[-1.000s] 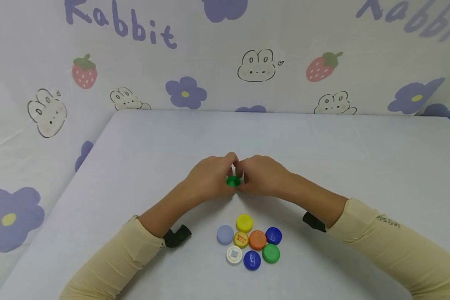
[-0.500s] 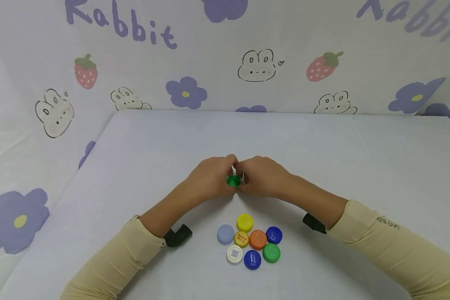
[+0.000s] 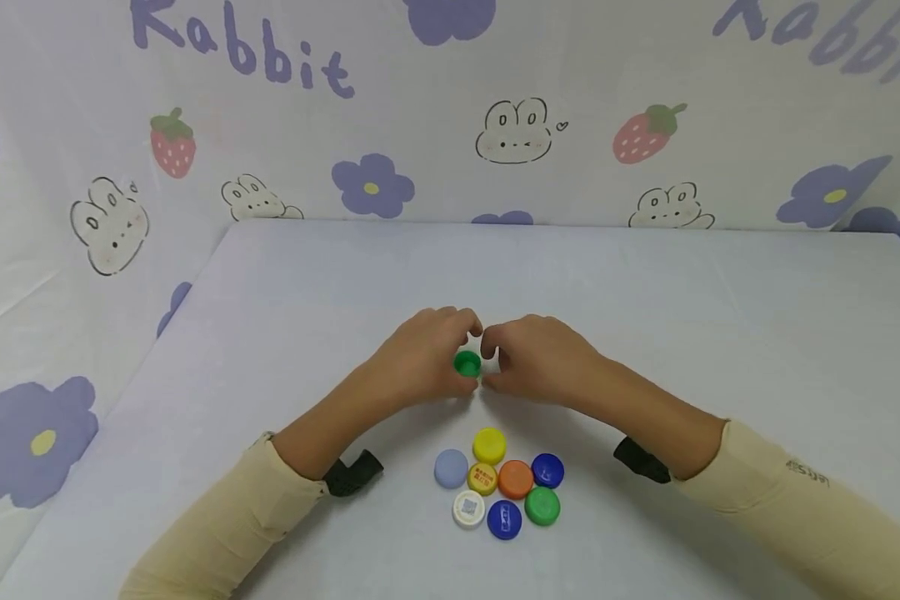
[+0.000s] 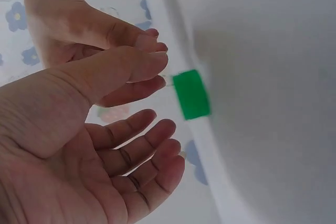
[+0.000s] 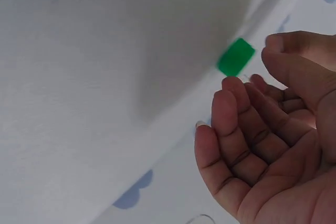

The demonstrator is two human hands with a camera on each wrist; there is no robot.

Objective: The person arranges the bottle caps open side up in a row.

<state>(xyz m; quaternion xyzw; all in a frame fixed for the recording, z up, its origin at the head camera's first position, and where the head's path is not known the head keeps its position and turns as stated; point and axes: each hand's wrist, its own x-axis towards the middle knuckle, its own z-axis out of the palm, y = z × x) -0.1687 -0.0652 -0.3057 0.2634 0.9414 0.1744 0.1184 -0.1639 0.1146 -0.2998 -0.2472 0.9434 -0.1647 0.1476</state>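
Note:
A green bottle cap (image 3: 467,364) sits on the white table between the two hands, its hollow side up. In the left wrist view the green cap (image 4: 191,95) stands apart from the fingers. My left hand (image 3: 422,357) is curved around the cap's left side with thumb and fingers spread, holding nothing. On the other side, my right hand (image 3: 543,358) has its fingers loosely bent and grips nothing. The right wrist view shows the cap (image 5: 236,57) just beyond those fingertips, with a small space between.
Nearer the person lies a cluster of bottle caps: yellow (image 3: 489,446), light blue (image 3: 451,468), orange (image 3: 515,479), white (image 3: 468,508), green (image 3: 543,506) and dark blue (image 3: 505,520) among them. A printed cloth (image 3: 435,108) hangs behind the table. Black wrist straps (image 3: 354,472) show below the sleeves.
Fingers of both hands, earlier close together around the green cap, have parted from it. My right hand has shifted slightly right; the cap stays in place, its hollow now more visible.

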